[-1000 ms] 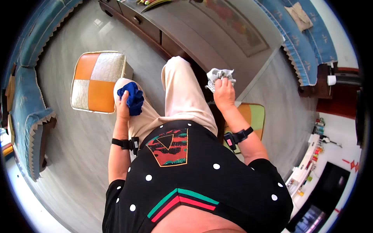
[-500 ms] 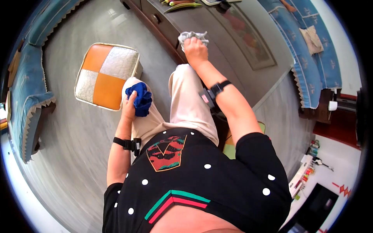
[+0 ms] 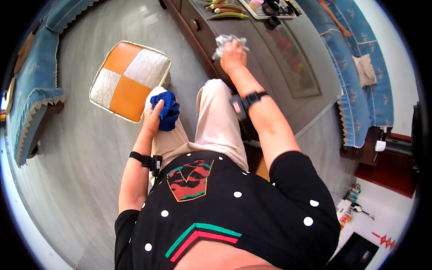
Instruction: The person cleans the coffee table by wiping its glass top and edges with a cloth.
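A crumpled dark blue cloth rests over my knee, with my left hand closed on its left side. My right hand is closed on a bunched light grey cloth at the near edge of the dark table. Part of the grey cloth sticks out beyond my fingers; its underside is hidden. Both wrists carry black straps with small devices.
Green pods lie at the table's far end, beside a tray of small containers. An orange and silver stool stands left of my knees. Blue covered sofas flank the room; someone's arm shows on the right one.
My right hand has moved forward and left with the grey cloth, onto the table's near edge. The view has shifted, showing more of the table's far end. My left hand keeps the blue cloth.
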`<state>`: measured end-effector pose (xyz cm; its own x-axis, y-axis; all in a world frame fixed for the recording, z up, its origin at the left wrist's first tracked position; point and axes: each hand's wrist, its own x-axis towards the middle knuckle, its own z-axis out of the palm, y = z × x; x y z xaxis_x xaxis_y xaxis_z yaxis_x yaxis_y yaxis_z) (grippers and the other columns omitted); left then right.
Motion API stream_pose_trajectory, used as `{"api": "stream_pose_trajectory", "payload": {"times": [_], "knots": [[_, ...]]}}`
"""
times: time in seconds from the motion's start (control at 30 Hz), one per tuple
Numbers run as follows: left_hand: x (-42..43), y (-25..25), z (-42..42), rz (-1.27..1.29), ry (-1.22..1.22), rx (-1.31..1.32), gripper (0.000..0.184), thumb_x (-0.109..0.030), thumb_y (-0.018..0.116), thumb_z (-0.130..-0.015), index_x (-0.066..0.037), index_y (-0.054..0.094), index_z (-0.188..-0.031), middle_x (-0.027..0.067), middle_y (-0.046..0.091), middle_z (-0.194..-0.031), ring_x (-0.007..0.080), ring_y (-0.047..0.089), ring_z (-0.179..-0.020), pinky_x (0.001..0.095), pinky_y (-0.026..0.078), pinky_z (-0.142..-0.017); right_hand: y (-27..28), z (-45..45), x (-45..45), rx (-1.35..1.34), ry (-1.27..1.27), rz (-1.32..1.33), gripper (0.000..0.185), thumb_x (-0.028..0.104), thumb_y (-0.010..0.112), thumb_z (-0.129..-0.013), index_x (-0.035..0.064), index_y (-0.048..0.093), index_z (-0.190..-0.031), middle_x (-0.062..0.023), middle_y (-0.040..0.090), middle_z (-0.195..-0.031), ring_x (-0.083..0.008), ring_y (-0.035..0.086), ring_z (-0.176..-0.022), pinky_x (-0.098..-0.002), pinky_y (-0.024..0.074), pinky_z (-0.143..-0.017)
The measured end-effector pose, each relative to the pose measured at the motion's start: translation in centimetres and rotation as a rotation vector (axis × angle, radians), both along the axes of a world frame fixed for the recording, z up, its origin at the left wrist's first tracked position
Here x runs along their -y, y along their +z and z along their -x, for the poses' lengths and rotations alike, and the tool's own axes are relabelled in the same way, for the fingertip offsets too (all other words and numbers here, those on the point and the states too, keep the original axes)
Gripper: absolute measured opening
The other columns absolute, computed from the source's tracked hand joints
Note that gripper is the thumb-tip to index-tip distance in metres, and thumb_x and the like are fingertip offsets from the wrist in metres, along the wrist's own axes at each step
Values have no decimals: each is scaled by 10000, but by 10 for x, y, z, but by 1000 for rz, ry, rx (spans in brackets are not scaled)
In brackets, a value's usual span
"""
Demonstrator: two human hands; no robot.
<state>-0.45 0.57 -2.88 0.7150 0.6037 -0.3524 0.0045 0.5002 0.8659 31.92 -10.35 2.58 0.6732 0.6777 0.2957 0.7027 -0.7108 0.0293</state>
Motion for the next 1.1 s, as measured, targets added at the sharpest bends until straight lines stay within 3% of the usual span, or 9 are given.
{"api": "stream_pose_trajectory", "payload": {"times": [0.13, 0.3, 0.5, 0.6, 0.7, 0.83, 1.1], "knots": [[-1, -1, 2, -105, -2, -51, 378, -294, 611, -924, -5, 580, -1165, 52, 651, -1038, 126, 620, -913, 265, 497, -818, -1, 52, 94, 22, -59, 12, 161, 94, 631, -778, 55, 540, -905, -138, 508, -994, -328, 604, -925, -417, 560, -732], [-2, -5, 6, 0, -29, 14, 372, -290, 601, -930, -1, 579, -1163, 54, 651, -1037, 125, 617, -911, 267, 494, -823, 12, 123, 206, -24, -187, 30, 264, 74, 690, -716, 66, 486, -883, -133, 505, -965, -345, 597, -895, -423, 545, -708], [1, 5, 3, 6, -48, 47, 343, -271, 599, -935, 0, 587, -1146, 58, 657, -1015, 124, 625, -880, 263, 501, -803, 16, 168, 270, -43, -298, 56, 391, 116, 742, -692, 48, 490, -984, -147, 506, -1035, -367, 584, -937, -454, 528, -744], [-1, -8, 0, -16, -50, 93, 321, -259, 597, -938, 1, 596, -1125, 49, 658, -994, 121, 621, -868, 263, 501, -793, 15, 162, 265, -57, -273, 33, 517, 119, 780, -659, 20, 482, -1069, -181, 487, -1129, -388, 554, -991, -457, 508, -798], [0, -8, -2, -28, -28, 66, 302, -250, 595, -940, 2, 602, -1107, 40, 657, -975, 116, 617, -854, 259, 501, -778, 16, 137, 240, -84, -199, 1, 542, 124, 783, -656, 13, 476, -1089, -179, 486, -1126, -401, 536, -1022, -454, 492, -838], [-4, -22, -2, -7, -50, 77, 308, -252, 599, -937, 5, 599, -1106, 38, 654, -973, 113, 612, -860, 257, 499, -778, 12, 84, 183, -160, -82, -43, 613, 132, 752, -633, -14, 473, -1159, -215, 431, -1286, -419, 489, -1103, -462, 444, -941], [-3, 3, 1, -25, -32, 76, 333, -254, 589, -941, 5, 577, -1150, 55, 657, -996, 131, 629, -876, 279, 510, -799, 7, -22, 33, -200, 21, 42, 722, 332, 717, -659, 7, 483, -1260, -229, 387, -1418, -407, 433, -1248, -435, 395, -1049]]}}
